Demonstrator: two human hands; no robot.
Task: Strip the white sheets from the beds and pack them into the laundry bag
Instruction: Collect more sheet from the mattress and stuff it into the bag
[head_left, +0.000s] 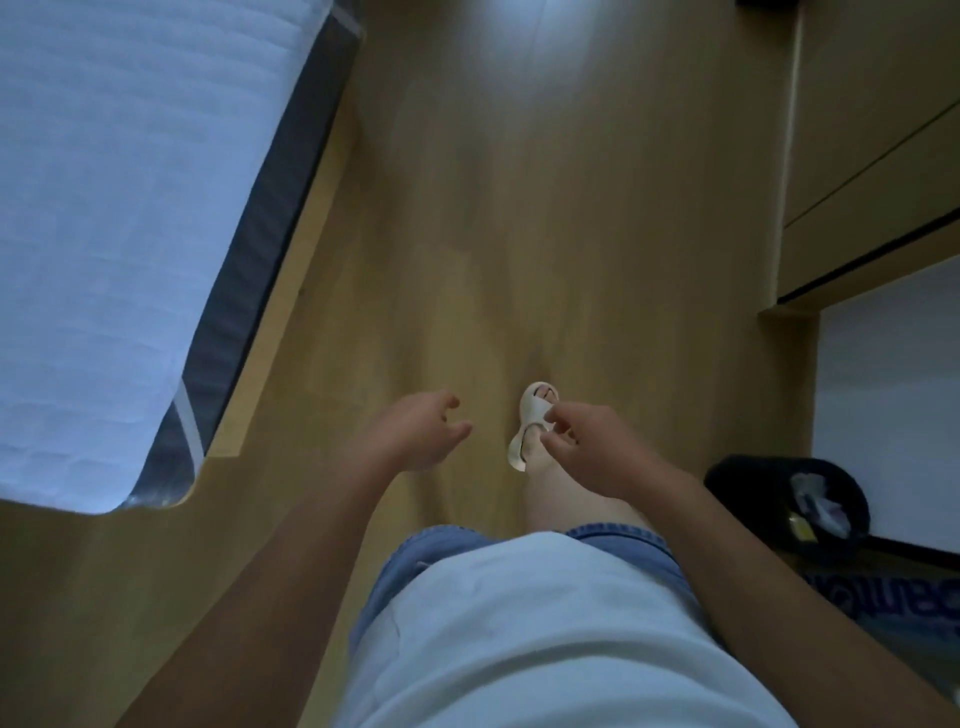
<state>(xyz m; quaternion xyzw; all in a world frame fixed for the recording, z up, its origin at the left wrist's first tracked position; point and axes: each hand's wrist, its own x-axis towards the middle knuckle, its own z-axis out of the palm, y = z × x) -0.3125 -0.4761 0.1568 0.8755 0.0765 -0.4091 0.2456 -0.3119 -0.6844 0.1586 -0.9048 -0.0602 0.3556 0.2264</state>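
A bed (104, 218) with a white quilted cover and dark grey mattress side fills the upper left. My left hand (415, 436) hangs over the wooden floor right of the bed's corner, fingers loosely curled and holding nothing. My right hand (587, 447) hangs beside it, also loosely curled and empty, above my foot in a white sandal (535, 410). No laundry bag shows clearly.
Wooden floor (545, 208) stretches ahead between the bed and wooden cabinets (872, 156) on the right. A white panel (893, 405) stands at the right edge. A small black bin (779, 499) with scraps inside sits at the lower right.
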